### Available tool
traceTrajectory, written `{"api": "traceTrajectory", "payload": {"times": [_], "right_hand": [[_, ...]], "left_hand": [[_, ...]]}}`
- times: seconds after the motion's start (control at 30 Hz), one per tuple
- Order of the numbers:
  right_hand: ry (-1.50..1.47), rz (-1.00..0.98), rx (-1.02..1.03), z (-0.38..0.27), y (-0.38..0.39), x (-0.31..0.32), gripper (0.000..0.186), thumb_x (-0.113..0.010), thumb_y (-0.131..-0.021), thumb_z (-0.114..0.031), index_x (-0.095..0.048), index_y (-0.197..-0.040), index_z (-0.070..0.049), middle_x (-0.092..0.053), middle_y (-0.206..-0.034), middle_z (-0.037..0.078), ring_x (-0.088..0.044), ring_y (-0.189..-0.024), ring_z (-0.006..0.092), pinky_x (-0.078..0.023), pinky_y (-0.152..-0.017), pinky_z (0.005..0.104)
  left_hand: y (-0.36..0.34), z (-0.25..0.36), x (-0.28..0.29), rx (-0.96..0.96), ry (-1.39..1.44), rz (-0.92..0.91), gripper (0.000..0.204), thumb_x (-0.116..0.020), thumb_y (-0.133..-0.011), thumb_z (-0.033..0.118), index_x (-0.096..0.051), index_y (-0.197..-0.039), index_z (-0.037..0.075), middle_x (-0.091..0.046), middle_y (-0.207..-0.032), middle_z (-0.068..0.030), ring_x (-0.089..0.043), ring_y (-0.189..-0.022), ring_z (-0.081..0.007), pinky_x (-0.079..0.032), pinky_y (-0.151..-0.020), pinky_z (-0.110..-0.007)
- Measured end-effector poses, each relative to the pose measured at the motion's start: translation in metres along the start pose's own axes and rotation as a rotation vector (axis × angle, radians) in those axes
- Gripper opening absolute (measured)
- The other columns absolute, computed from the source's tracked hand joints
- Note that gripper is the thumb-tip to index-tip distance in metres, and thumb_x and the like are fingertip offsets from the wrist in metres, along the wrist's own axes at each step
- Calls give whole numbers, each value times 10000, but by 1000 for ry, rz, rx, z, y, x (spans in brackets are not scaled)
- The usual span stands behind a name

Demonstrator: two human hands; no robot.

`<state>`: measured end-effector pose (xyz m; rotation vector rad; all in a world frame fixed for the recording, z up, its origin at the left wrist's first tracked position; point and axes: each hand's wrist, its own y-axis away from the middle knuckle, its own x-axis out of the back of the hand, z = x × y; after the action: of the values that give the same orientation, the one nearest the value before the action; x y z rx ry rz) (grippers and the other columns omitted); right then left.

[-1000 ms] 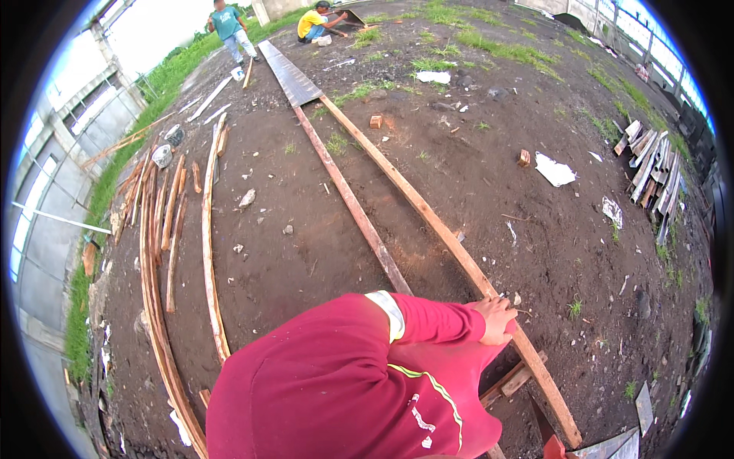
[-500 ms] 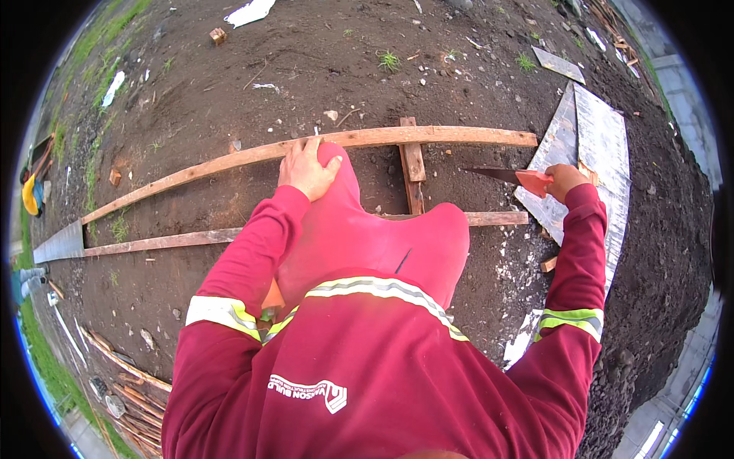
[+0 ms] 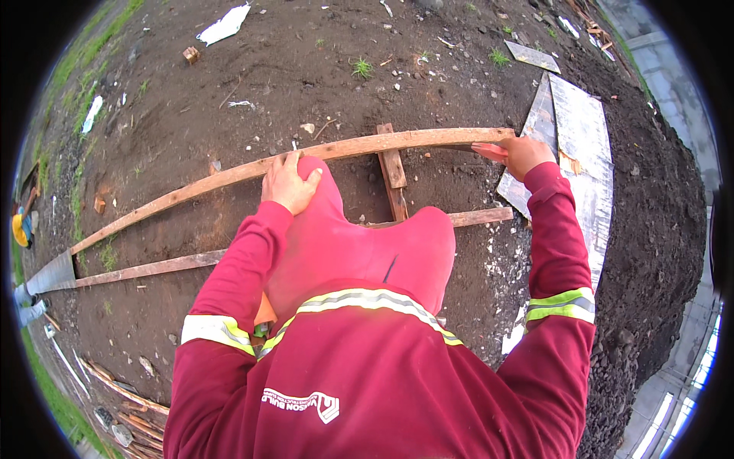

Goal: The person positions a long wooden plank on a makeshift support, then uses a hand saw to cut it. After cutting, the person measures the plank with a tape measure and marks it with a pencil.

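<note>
A long wooden board (image 3: 428, 138) runs across in front of me, raised over the soil. My left hand (image 3: 287, 185) is closed over its near edge beside my knee, thumb spread on the trouser leg. Close to the board's right end, my right hand (image 3: 529, 157) grips a handsaw (image 3: 489, 151) by its orange-red handle. The dark blade points left along the board's near edge and is mostly hidden. Under the board lies a short wooden crosspiece (image 3: 392, 170). A second long board (image 3: 482, 217) passes beneath my legs.
Weathered flat sheets (image 3: 585, 145) lie at the right, beside a dark soil slope (image 3: 650, 222). A grey sheet (image 3: 52, 275) lies at the boards' left end. Wood strips (image 3: 141, 409) are piled at lower left; white scraps (image 3: 223, 24) and a small wood block (image 3: 191, 55) dot the ground.
My right hand has brought the handsaw up and left, from over the gap between the boards to the far board's right end. My left hand stays on the board.
</note>
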<state>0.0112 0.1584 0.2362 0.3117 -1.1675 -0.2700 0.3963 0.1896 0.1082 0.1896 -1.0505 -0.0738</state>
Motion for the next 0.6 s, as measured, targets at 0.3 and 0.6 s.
{"api": "traceTrajectory", "payload": {"times": [0.3,0.6], "right_hand": [[114,-116,-36,-8,6,11,209,-571,-804,-216,-643,-995,-170,-658,-870,127,-630,-851,298,-496,-741,409],[80,-176,-14,-7,21,12,190,-528,-826,-209,-642,-971,-163,-652,-936,120,-622,-906,285,-493,-778,396]], "left_hand": [[-2,-2,0,-23,23,11,570,-590,-781,368,-460,-1221,30,-443,-1246,-197,-432,-1165,-344,-353,-984,-398],[-3,-3,1,-5,39,-17,579,-580,-793,377,-450,-1251,48,-433,-1259,-191,-407,-1193,-328,-322,-1004,-406]]}}
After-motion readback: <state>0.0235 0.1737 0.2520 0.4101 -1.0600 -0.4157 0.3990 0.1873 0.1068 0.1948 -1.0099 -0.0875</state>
